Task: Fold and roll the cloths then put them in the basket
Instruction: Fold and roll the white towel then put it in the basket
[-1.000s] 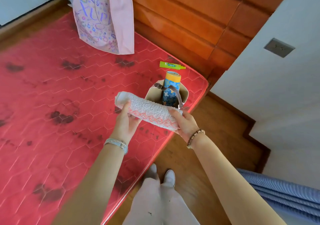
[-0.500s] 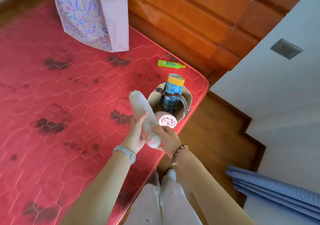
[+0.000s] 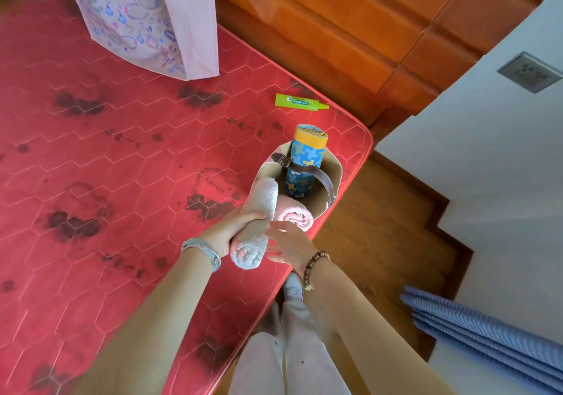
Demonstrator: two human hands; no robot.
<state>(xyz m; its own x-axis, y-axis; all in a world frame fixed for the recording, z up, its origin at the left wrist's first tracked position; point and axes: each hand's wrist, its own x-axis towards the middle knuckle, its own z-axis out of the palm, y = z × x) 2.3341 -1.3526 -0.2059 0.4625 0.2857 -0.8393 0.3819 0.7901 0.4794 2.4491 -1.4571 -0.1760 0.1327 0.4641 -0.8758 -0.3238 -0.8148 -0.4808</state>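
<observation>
Left hand grips a white rolled terry towel, its far end poking into a beige strap-handled basket at the corner of a red quilted mattress. Right hand hovers open alongside. A hard push could tip the basket floorward, and a slack grip might let the roll loosen.

Right hand let go — roll reaches basket.

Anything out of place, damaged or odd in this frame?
The red mattress carries dark blotchy stains across its surface, so it looks soiled. A green tube lies loose beyond the basket, unrelated to the cloths. The white rolled cloth in the left hand looks tidy.
</observation>
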